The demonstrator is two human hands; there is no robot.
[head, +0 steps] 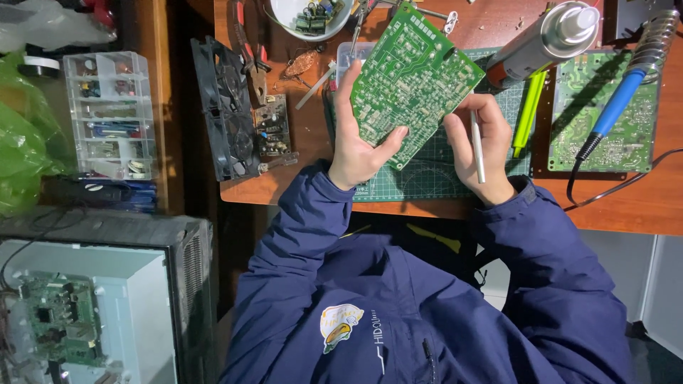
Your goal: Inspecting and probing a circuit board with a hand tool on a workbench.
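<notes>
Big stuff first: the wooden worktop [640, 206] has a green cutting mat [427, 178] on it, and off to the left sits an opened-up appliance chassis [85, 313] with its own board showing.

Above the mat is the green circuit board [413, 78], solder side up and tilted. The left hand [359, 142] is clamped on its lower left edge, thumb across the face. The right hand [480, 142] steadies the right edge with its fingers closed around a thin white stick-like tool [477, 146].

Looks to me like the inspect-the-solder-side stage. The next move probably needs the tool's tip brought onto one joint while the board stays steady.

Count:
- loose green boards: 2, counting the one lying flat [605, 114] on the right
- black fan [224, 107]: 1
- clear parts organizer [110, 114]: 1
- spray can [548, 39]: 1
- blue-handled soldering iron [619, 107]: 1
- white bowl of parts [309, 18]: 1
</notes>
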